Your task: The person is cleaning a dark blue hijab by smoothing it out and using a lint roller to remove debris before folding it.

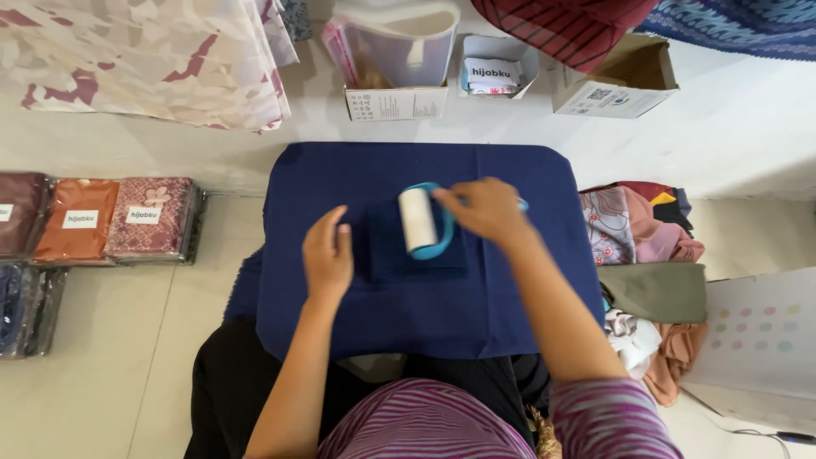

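Nearest to us, our knees sit under a low stand draped in a navy cloth [408,306], its near edge hanging down over our lap. On top of it, around the middle, lies a folded navy fabric [399,255], a neat rectangle squared up to the cloth's edges. Our left hand [328,255] lies flat along the fold's left edge, fingers together and pressing down, pinning it in place. Our right hand [484,208] is closed around the blue handle of a lint roller [419,219], and the white roll is touching the fold's far half, nearer the far edge than the near one. So we judge the folding done and the rolling under way; how much of the surface has been covered we cannot tell, since no lint shows either way. Off to the right, a heap of loose scarves [646,229] lies beside the stand; to the left, wrapped fabric packs [110,217] line the floor. Farthest away, by the wall, stand open cardboard boxes [399,93].
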